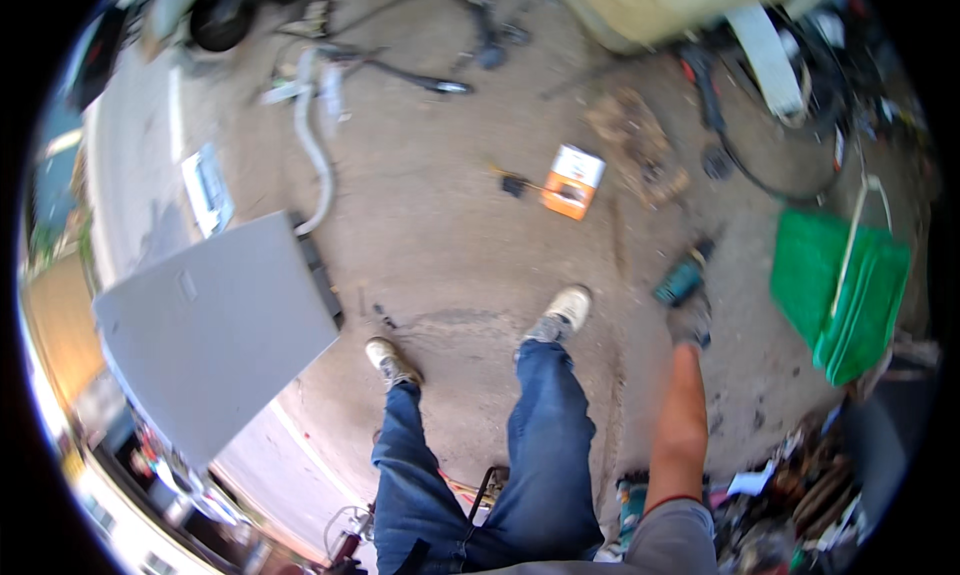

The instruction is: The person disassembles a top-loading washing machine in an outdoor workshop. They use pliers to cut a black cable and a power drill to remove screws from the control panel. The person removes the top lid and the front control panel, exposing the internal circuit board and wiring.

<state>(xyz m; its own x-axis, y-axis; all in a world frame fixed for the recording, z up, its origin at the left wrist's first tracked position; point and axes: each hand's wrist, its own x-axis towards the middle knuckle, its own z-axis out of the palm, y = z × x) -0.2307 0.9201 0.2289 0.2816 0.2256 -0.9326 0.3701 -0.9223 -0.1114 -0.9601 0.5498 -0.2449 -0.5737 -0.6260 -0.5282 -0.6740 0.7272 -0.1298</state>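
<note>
My right arm stretches forward over the ground, and my right hand (690,322), in a greyish glove, is closed on a teal and black cordless drill (682,281). Motion smears the hand a little, so single fingers do not stand out. The drill is low, close to the concrete, right of my right shoe (568,308). Ahead of that shoe lies an orange and white box (573,183). Beside the box is a small black part with a yellow wire (513,186). My left hand does not show.
A large grey panel-sided box (215,335) stands at left, with a grey hose (318,160) behind it. Crumpled brown material (640,150), a corded power tool (707,105) and a folded green sheet (840,290) lie ahead and right. Mixed scrap (800,495) is heaped at the lower right.
</note>
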